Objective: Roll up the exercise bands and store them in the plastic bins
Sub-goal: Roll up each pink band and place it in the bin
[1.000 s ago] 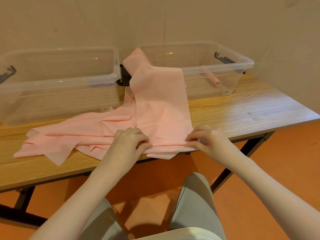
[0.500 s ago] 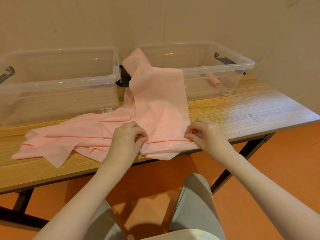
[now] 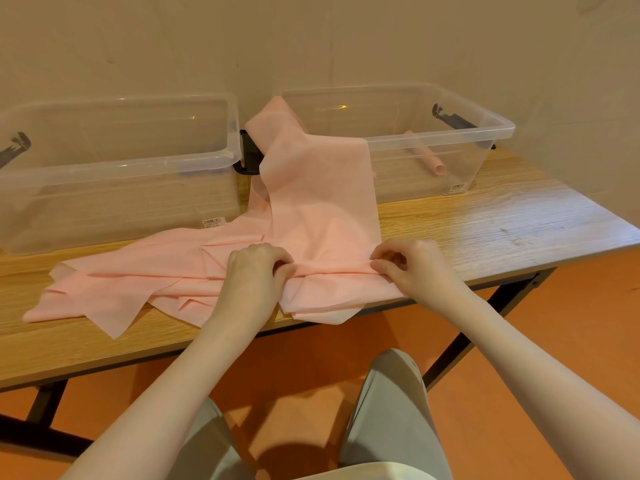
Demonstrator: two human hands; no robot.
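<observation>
At table (image 3: 502, 223) front edge, left hand (image 3: 256, 271) and right hand (image 3: 408, 263) both pinch pink band (image 3: 322, 209); its far end draped over right bin (image 3: 485, 133) rim

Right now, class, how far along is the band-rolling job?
Done: one rolled band lies in the right bin. In hand: the left hand and right hand pinch the near end of the pink band draped over that bin's rim. Left: rolling it, plus the loose bands spread on the table; nothing shows in the left bin.

Bare forearms, no sleeves — pale grey-green trousers (image 3: 391, 410), white top's hem at btm edge.
</observation>
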